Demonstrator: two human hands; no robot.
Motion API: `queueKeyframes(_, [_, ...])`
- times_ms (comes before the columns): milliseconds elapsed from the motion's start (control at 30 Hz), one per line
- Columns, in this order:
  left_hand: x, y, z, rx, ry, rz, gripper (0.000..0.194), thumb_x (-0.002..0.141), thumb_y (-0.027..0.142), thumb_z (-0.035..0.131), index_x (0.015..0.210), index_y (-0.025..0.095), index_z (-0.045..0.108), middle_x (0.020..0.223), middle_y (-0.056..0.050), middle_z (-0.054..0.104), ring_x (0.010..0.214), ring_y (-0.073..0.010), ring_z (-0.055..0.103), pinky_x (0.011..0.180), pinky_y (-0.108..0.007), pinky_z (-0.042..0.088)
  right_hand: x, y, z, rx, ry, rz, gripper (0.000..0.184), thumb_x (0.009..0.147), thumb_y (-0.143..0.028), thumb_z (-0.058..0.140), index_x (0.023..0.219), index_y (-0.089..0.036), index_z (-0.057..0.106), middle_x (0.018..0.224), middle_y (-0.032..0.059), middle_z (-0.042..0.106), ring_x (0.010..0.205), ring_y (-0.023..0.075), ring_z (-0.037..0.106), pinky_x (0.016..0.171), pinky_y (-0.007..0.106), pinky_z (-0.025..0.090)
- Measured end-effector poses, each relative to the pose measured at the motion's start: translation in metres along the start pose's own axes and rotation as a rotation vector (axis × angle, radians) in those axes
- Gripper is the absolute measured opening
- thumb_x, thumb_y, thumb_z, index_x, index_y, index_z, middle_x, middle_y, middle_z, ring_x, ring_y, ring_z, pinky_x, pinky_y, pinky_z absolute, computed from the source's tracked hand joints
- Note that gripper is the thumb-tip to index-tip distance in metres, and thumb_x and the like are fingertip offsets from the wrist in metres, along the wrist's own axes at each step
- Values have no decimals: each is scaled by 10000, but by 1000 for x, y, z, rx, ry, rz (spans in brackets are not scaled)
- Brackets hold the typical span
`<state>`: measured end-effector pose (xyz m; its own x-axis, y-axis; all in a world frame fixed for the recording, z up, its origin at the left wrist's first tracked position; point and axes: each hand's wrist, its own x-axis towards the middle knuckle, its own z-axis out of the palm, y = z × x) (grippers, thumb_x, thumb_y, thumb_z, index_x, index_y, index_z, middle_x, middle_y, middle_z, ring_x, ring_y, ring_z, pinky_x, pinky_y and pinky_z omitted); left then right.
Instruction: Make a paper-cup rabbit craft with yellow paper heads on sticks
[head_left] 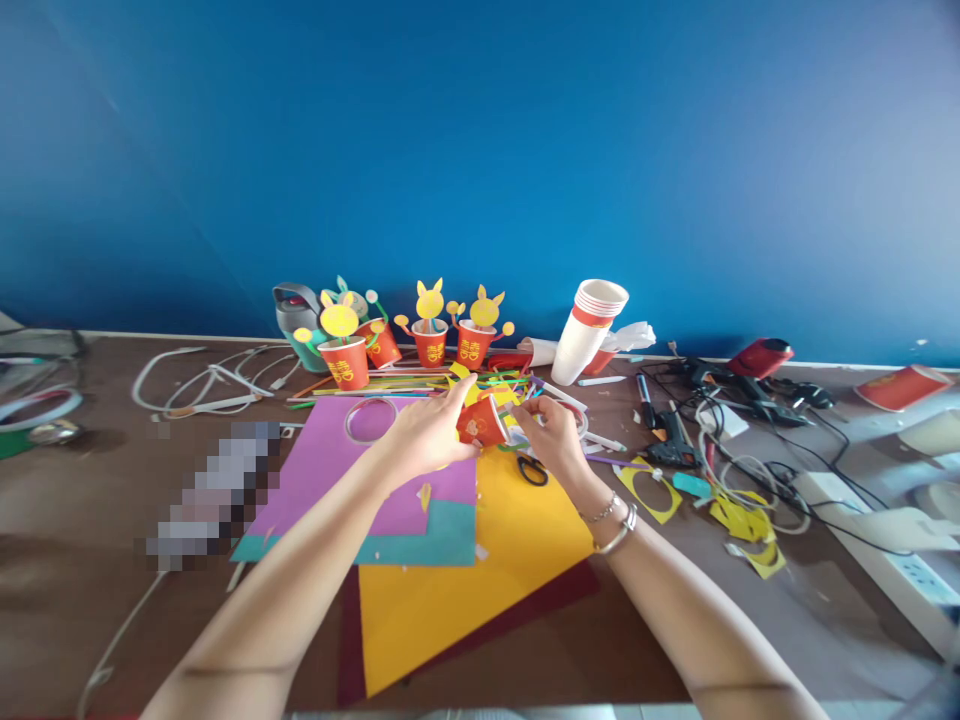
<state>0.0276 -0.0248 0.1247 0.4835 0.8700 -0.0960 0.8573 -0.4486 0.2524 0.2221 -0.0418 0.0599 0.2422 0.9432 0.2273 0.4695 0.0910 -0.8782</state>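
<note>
My left hand (pixel 421 437) is closed around a red paper cup (pixel 481 424), which lies tilted with its mouth toward the right. At that mouth my right hand (pixel 553 430) has its fingers pinched together; what they hold is too small to make out. Just below the right fingers is the black handle of a pair of scissors (pixel 532 471). Under both hands lie sheets of purple paper (pixel 315 470), teal paper (pixel 450 535) and yellow paper (pixel 480 590). A roll of clear tape (pixel 370 420) rests on the purple sheet, left of my left hand.
Along the blue wall stand several red cups with yellow rabbit-like paper figures (pixel 430 300). A stack of white cups (pixel 589 330) is right of them. Glue guns (pixel 673 440), cables, yellow scraps (pixel 649 490) and a power strip (pixel 885 550) lie on the right.
</note>
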Motion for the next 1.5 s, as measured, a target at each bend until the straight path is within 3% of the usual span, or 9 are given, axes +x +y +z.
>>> queueKeyframes(433, [1, -3, 5, -41, 8, 9, 966, 738, 467, 653, 1505, 268, 99, 1322, -102, 583, 1140, -318, 597, 852, -346, 457, 2, 5, 1, -10, -27, -2, 281, 774, -453, 579, 662, -196, 595, 705, 51, 680, 671, 204, 605, 628, 311, 426])
queueKeyframes(933, [0, 1, 2, -43, 1, 21, 949, 740, 459, 649, 1503, 266, 118, 1350, -104, 567, 1131, -315, 603, 847, -342, 459, 2, 2, -3, -251, 83, -138, 297, 781, -461, 622, 636, -213, 547, 713, 49, 667, 729, 220, 613, 740, 360, 423])
queueKeyframes(1100, [0, -1, 2, -68, 7, 31, 958, 726, 465, 664, 1500, 265, 137, 1324, -99, 586, 1117, -308, 609, 844, -339, 463, 5, 8, -2, 130, -110, -45, 363, 780, -538, 613, 876, -189, 644, 832, 67, 699, 747, 206, 626, 661, 308, 463])
queueKeyframes(1200, [0, -2, 4, -92, 22, 63, 959, 715, 475, 679, 1494, 271, 158, 1326, -94, 583, 1121, -310, 605, 857, -347, 463, 4, 6, 0, 329, -202, 1, 381, 783, -557, 613, 831, -182, 653, 814, 61, 697, 712, 189, 616, 624, 292, 460])
queueKeyframes(1367, [-3, 2, 4, -107, 27, 96, 946, 719, 423, 686, 1491, 272, 160, 1313, -91, 591, 1117, -304, 606, 849, -347, 466, -2, -2, 1, 479, -179, 147, 394, 696, -573, 697, 710, -188, 619, 721, 54, 682, 629, 181, 597, 569, 297, 466])
queueKeyframes(1500, [-3, 4, 2, -130, 28, 86, 937, 722, 420, 685, 1490, 278, 168, 1319, -90, 588, 1116, -309, 608, 858, -359, 468, -1, -7, -4, 453, -166, 157, 414, 678, -588, 709, 708, -178, 653, 682, 49, 674, 621, 180, 594, 552, 291, 458])
